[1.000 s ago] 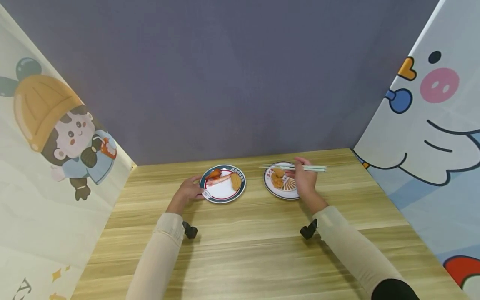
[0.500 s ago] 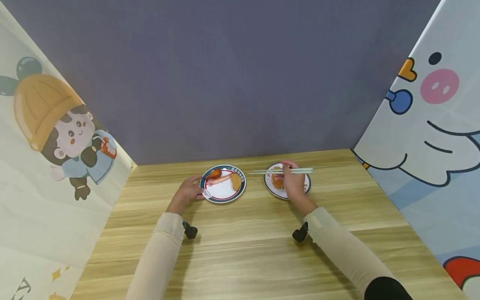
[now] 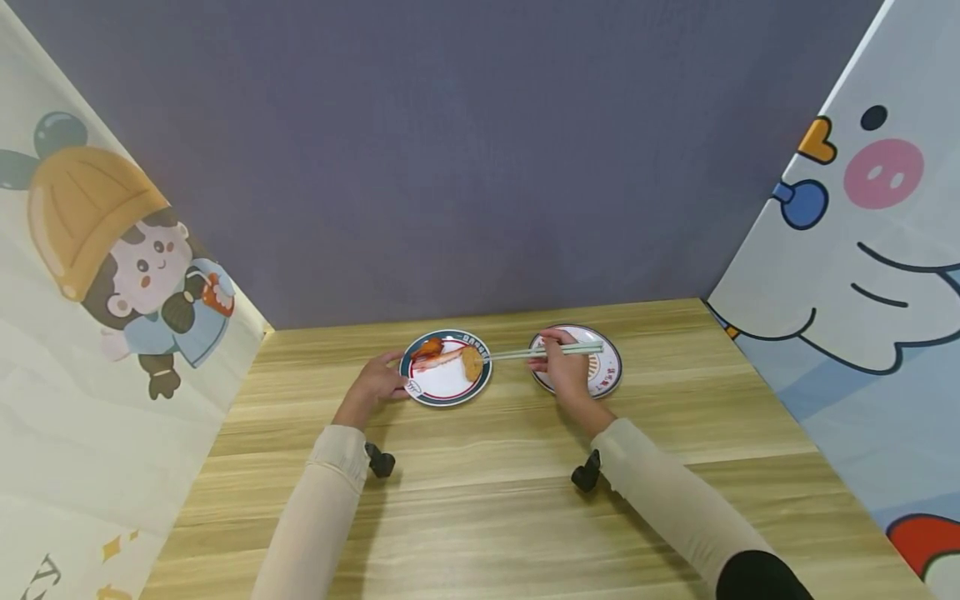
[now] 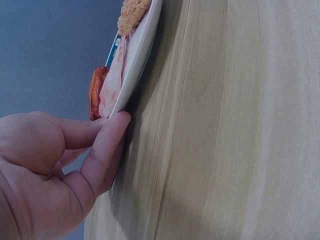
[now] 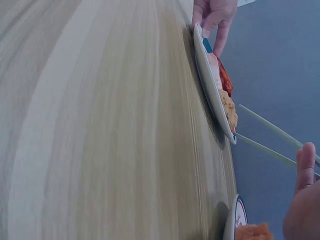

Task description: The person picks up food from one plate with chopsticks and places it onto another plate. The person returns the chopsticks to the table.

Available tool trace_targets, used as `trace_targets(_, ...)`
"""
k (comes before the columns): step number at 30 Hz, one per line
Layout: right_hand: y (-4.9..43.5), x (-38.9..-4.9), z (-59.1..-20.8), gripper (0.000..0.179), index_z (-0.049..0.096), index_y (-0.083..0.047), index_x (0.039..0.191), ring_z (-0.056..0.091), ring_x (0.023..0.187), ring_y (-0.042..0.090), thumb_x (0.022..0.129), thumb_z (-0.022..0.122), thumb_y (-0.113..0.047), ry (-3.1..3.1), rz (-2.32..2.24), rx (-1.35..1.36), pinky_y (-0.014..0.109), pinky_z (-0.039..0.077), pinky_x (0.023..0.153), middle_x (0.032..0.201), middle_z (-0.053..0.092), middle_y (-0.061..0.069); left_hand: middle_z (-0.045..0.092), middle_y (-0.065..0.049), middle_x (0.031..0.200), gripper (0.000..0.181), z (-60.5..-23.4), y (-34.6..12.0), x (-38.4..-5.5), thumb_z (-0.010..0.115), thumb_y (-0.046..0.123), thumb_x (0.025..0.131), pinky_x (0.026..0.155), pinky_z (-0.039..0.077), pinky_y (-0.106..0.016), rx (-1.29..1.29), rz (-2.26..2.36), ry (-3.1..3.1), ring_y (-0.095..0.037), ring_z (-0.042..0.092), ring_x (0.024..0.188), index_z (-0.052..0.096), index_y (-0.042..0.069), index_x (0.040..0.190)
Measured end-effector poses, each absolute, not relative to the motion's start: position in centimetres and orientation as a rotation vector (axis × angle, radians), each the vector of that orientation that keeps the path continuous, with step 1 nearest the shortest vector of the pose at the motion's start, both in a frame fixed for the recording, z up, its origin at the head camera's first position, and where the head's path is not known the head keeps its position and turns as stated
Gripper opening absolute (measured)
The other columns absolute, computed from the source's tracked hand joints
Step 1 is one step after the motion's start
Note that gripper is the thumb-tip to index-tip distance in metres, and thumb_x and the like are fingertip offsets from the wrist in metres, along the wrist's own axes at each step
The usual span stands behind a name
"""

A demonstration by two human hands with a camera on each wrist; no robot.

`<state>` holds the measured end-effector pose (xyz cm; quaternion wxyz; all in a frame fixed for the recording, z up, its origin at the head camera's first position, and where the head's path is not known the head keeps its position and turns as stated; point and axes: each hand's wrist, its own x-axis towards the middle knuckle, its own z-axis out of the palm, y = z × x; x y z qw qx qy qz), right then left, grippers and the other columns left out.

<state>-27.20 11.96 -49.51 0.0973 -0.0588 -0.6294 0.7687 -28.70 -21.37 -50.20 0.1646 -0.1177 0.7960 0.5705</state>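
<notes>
My left hand [image 3: 377,380] pinches the near-left rim of a plate [image 3: 445,388] with a dark teal border. On that plate lie a round golden fried piece [image 3: 472,363], a pale pink-white strip [image 4: 113,82] and a glossy red-brown piece [image 3: 429,347]. Pale green chopsticks [image 3: 581,348] are held in my right hand [image 3: 567,372], pointing left. Their tips are spread, right at the golden piece by the plate's right rim. Under my right hand is a second white plate [image 3: 609,367]; the hand covers its left part. An orange fried piece [image 5: 253,232] shows there in the right wrist view.
Both plates stand on a wood-grain table [image 3: 480,500] near its back edge, against a grey-blue panel [image 3: 480,167]. Cartoon-printed sheets [image 3: 847,275] flank the table on both sides. Black wrist mounts [image 3: 381,460] hang below the sleeves.
My right hand has moved left with the chopsticks, from above the right plate until their tips meet the left plate's edge. The left hand and its plate stay put.
</notes>
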Motion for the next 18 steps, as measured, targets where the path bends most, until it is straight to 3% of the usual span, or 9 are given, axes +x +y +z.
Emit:
trace_targets(6,10.8,-26.9,-49.5,0.026,0.067,0.006,0.115,0.069,0.052,0.013,0.102,0.048,-0.007,-1.865,2.261,-0.176,0.028,0.065,0.055,0.096,0.062,0.031,0.058,-0.024,0.125,0.07,-50.3,-21.4,-28.6,0.058,-0.012,0.093,0.064,0.065,-0.026,-0.35,1.62,2.271,-0.014,0.064,0.072,0.038,0.008,0.157)
trace_targets(14,10.2,-26.6,-49.6,0.026,0.064,0.008,0.118,0.068,0.054,0.012,0.103,0.048,-0.006,-1.851,2.298,-0.153,0.023,0.063,0.054,0.116,0.051,0.028,0.057,-0.024,0.125,0.071,-50.3,-21.4,-28.6,0.057,-0.013,0.092,0.064,0.065,-0.026,-0.357,1.662,2.249,-0.014,0.065,0.071,0.038,0.008,0.157)
trace_targets(18,10.1,-26.7,-49.8,0.026,0.065,0.008,0.118,0.069,0.055,0.012,0.102,0.048,-0.005,-1.878,2.268,-0.14,0.024,0.064,0.056,0.115,0.052,0.025,0.057,-0.022,0.12,0.072,-50.1,-21.3,-28.6,0.058,-0.013,0.091,0.065,0.065,-0.026,-0.364,1.645,2.262,-0.014,0.065,0.069,0.038,0.008,0.156)
